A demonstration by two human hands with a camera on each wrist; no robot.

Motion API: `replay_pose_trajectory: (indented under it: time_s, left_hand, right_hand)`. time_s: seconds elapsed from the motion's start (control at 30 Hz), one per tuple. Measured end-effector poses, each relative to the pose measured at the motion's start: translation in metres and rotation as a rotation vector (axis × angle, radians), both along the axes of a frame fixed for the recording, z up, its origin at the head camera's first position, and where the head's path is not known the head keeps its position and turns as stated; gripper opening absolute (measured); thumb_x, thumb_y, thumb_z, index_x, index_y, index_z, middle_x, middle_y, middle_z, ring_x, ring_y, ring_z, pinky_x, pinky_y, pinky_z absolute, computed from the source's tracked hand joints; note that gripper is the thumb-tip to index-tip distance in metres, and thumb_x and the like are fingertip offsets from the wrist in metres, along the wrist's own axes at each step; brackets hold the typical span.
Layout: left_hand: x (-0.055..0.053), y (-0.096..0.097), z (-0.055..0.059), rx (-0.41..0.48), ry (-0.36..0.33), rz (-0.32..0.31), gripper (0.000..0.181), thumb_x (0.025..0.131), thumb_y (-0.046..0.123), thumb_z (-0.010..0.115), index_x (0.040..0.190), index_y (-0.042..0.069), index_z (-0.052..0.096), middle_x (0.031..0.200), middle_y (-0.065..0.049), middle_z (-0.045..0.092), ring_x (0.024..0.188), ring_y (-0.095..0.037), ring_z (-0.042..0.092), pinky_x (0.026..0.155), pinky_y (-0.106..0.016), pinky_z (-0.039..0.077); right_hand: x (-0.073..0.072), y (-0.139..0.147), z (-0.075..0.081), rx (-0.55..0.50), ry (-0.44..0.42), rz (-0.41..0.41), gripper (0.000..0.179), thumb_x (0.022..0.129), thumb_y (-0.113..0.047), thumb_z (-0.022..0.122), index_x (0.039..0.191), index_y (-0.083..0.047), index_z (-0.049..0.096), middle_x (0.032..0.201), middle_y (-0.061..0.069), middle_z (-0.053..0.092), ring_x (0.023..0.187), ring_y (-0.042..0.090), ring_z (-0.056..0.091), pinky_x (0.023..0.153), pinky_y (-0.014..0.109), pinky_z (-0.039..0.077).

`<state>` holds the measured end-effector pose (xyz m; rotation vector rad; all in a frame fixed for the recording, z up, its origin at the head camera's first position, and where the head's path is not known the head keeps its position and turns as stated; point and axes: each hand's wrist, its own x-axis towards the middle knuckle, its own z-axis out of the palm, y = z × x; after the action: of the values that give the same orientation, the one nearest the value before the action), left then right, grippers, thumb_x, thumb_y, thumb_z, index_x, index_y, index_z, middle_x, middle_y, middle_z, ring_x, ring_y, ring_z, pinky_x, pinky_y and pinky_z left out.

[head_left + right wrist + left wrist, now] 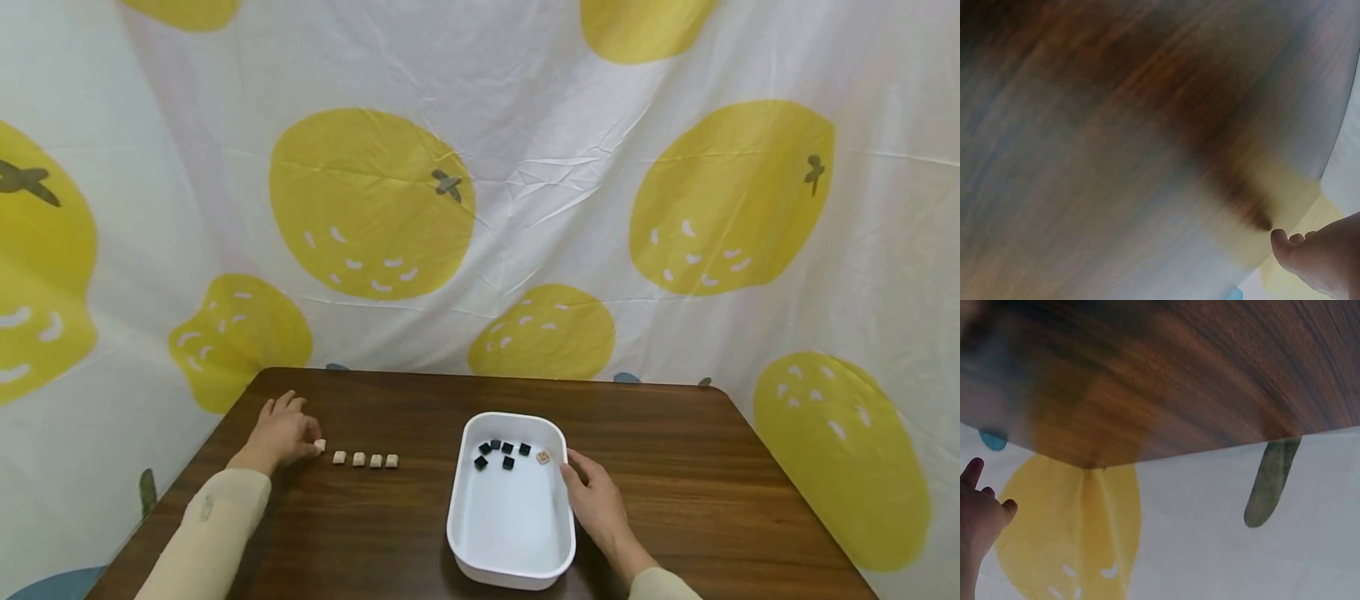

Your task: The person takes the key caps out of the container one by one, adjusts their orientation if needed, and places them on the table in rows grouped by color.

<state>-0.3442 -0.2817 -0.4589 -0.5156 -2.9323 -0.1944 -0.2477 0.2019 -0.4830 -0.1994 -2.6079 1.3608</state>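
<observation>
At the left end of a row of cream keycaps [359, 459], my left hand [279, 433] pinches one cream keycap [320, 446] between thumb and fingertip, at the table surface. Its other fingers are spread away from the keycap. My right hand [600, 496] holds the right rim of a white tray [512, 577], thumb at the edge and fingers along the outside. Several black keycaps [507, 448] lie in the far half of the tray, with one peach-coloured keycap [543, 457] near its right wall. The wrist views show only parts of the left hand [982, 515] and right hand [1329, 256].
Everything rests on a dark brown wooden table [375, 533] with rounded far corners. Behind it hangs a white cloth [540, 208] printed with yellow lemons, close to the table's far and left edges.
</observation>
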Motion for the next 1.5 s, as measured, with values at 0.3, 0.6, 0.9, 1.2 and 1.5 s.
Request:
replay_pose_trajectory:
  time_s: [0.3, 0.6, 0.9, 1.2, 1.5]
  left_hand:
    - [0.001, 0.005, -0.004, -0.018, -0.062, -0.017, 0.015, 0.079, 0.024, 0.083, 0.074, 0.024, 0.069, 0.134, -0.033, 0.050, 0.134, -0.057, 0.029, 0.103, -0.074, 0.022]
    - [0.001, 0.003, -0.006, -0.026, -0.092, -0.034, 0.014, 0.077, 0.025, 0.084, 0.081, 0.021, 0.071, 0.131, -0.032, 0.051, 0.131, -0.057, 0.032, 0.101, -0.074, 0.025]
    - [0.003, 0.006, 0.001, -0.009, -0.153, 0.004, 0.022, 0.078, 0.026, 0.082, 0.094, 0.016, 0.072, 0.138, -0.033, 0.046, 0.135, -0.057, 0.028, 0.104, -0.074, 0.021]
    - [-0.013, 0.043, 0.029, 0.112, -0.003, 0.002, 0.041, 0.089, 0.034, 0.071, 0.121, 0.008, 0.069, 0.147, -0.033, 0.036, 0.139, -0.052, 0.021, 0.110, -0.070, 0.015]
    - [-0.024, 0.153, 0.045, 0.154, 0.019, -0.172, 0.039, 0.092, 0.035, 0.070, 0.124, 0.013, 0.068, 0.152, -0.026, 0.035, 0.144, -0.045, 0.021, 0.116, -0.060, 0.013]
  right_hand:
    - [0.000, -0.001, 0.001, -0.004, 0.003, 0.006, 0.043, 0.102, -0.026, 0.055, 0.138, -0.003, 0.057, 0.142, 0.027, 0.049, 0.134, 0.046, 0.041, 0.110, 0.060, 0.030]
    - [0.000, 0.000, 0.000, -0.006, -0.002, 0.005, 0.043, 0.102, -0.026, 0.055, 0.138, -0.002, 0.056, 0.142, 0.027, 0.048, 0.134, 0.046, 0.041, 0.110, 0.060, 0.030]
    - [0.000, -0.001, 0.000, -0.003, -0.009, 0.004, 0.043, 0.102, -0.026, 0.054, 0.139, -0.003, 0.056, 0.143, 0.027, 0.048, 0.135, 0.046, 0.040, 0.110, 0.061, 0.029]
    - [-0.001, 0.001, 0.002, -0.001, -0.003, 0.005, 0.043, 0.102, -0.025, 0.054, 0.139, -0.002, 0.055, 0.144, 0.026, 0.048, 0.135, 0.045, 0.040, 0.111, 0.060, 0.030]
    - [-0.003, 0.003, 0.002, -0.008, 0.011, 0.011, 0.042, 0.102, -0.024, 0.054, 0.138, -0.002, 0.056, 0.142, 0.025, 0.050, 0.134, 0.044, 0.043, 0.110, 0.059, 0.032]
